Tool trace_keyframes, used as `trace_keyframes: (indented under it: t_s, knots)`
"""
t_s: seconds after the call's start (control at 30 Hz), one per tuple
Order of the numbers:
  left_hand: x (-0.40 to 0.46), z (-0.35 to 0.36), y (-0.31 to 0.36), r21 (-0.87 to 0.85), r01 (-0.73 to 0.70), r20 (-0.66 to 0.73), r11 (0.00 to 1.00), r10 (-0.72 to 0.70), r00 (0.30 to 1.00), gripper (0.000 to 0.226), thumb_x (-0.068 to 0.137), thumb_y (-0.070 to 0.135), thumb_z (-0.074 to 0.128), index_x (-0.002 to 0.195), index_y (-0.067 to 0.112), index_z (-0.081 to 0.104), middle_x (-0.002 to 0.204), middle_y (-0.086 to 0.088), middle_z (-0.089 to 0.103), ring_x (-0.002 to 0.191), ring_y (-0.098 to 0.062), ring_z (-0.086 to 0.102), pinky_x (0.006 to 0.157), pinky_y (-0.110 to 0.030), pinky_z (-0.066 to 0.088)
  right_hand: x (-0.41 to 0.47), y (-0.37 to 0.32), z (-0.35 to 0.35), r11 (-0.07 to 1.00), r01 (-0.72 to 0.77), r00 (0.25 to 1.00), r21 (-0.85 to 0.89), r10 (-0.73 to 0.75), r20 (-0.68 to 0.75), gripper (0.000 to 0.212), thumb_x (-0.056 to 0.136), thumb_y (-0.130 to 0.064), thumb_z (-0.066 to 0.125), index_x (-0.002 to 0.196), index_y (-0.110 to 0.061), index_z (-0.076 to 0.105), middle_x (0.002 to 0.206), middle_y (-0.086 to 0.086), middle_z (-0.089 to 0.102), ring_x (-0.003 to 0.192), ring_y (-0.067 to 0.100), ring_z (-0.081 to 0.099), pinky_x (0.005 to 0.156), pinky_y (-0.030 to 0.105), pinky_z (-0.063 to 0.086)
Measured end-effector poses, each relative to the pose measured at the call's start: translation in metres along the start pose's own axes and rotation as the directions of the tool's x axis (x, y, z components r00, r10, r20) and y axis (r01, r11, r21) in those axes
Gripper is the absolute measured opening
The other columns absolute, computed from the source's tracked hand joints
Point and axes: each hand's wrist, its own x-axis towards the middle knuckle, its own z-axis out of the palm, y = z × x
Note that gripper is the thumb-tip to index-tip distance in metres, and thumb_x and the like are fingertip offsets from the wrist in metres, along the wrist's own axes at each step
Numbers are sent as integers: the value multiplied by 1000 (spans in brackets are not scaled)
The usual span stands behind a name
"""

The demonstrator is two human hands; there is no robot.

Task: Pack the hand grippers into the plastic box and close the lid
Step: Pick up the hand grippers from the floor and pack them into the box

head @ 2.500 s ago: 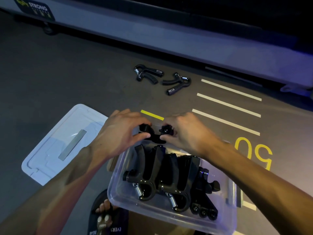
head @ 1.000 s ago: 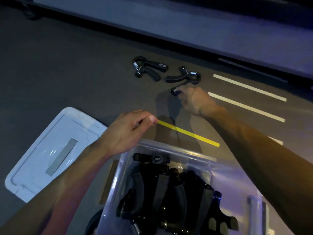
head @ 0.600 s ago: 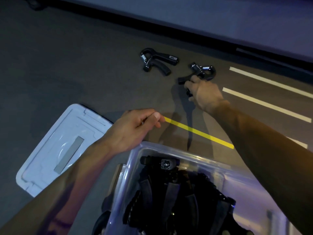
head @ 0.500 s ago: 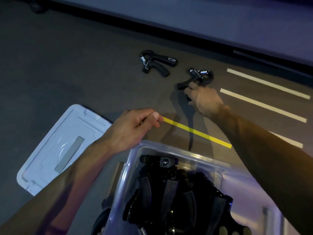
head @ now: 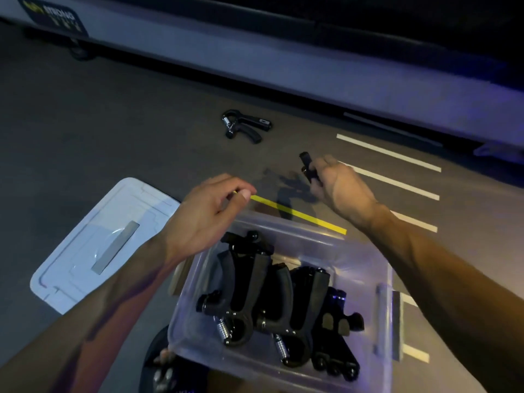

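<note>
A clear plastic box (head: 365, 268) sits on the floor in front of me with several black hand grippers (head: 249, 290) lying inside. My right hand (head: 337, 188) is raised beyond the box's far edge, shut on a black hand gripper (head: 307, 167) whose handle sticks up past my fingers. My left hand (head: 209, 211) hovers over the box's far left corner, fingers loosely curled, holding nothing. One more black hand gripper (head: 245, 129) lies on the floor further away. The white lid (head: 93, 242) lies flat to the left of the box.
The dark floor carries a yellow tape line (head: 297, 214) just beyond the box and white stripes (head: 388, 151) to the right. A long pale base of gym equipment (head: 283, 69) runs along the far side. A sandalled foot (head: 161, 367) shows below the box.
My right hand has lifted the right-hand gripper off the floor and drawn it back toward the box. Only one gripper is left on the floor. My left hand has stayed near the box's corner.
</note>
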Motion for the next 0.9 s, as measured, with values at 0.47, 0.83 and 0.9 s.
trace_keyframes:
  t_s: [0.47, 0.83, 0.9]
  knots:
    - [-27, 10, 12, 89, -39, -9, 995, 40, 999, 28, 101, 40, 44, 112, 32, 69, 103, 14, 63, 101, -14, 55, 92, -35, 45, -138, -45, -143, 921, 130, 968, 368, -38, -246, 27, 83, -11, 69, 105, -27, 71, 75, -29, 61, 67, 12, 65, 66, 19, 53]
    - [-24, 15, 6, 92, -28, 1, 995, 28, 1000, 30, 101, 42, 43, 109, 31, 70, 104, 14, 64, 103, -15, 56, 95, -35, 42, -114, -47, -66, 964, 174, 974, 202, -199, 110, 24, 83, -15, 60, 102, -26, 68, 97, -5, 68, 70, 7, 48, 73, 33, 51]
    - [-23, 16, 3, 98, -34, 6, 995, 34, 999, 27, 101, 42, 44, 108, 33, 69, 104, 15, 64, 103, -15, 58, 97, -33, 40, -111, -46, -52, 972, 142, 971, 188, -174, 163, 24, 81, -19, 57, 100, -28, 67, 93, -5, 67, 70, 10, 48, 72, 34, 52]
